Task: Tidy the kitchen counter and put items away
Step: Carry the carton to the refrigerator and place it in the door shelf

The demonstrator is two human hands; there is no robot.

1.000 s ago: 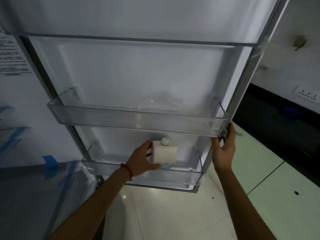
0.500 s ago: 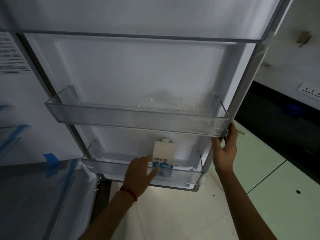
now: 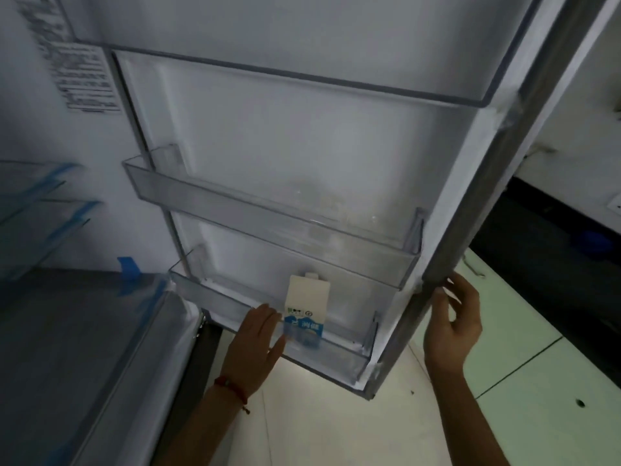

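Observation:
A white and blue milk carton (image 3: 306,311) stands upright in the lowest clear door bin (image 3: 339,359) of the open fridge door (image 3: 477,210). My left hand (image 3: 257,341), with a red string at the wrist, lies flat with straight fingers against the bin's front, just left of the carton and not holding it. My right hand (image 3: 452,317) is at the door's outer edge, fingers loosely bent beside the edge; a firm grip is not visible.
A second clear door bin (image 3: 268,213) hangs above, holding nothing I can make out. Fridge shelves with blue tape (image 3: 129,269) are at the left. Pale floor tiles (image 3: 524,331) lie below and to the right, with a dark counter base (image 3: 551,250) beyond.
My left hand set the carton into the lowest bin, let go and dropped to the bin's front. The door has swung, and my right hand has loosened on its edge.

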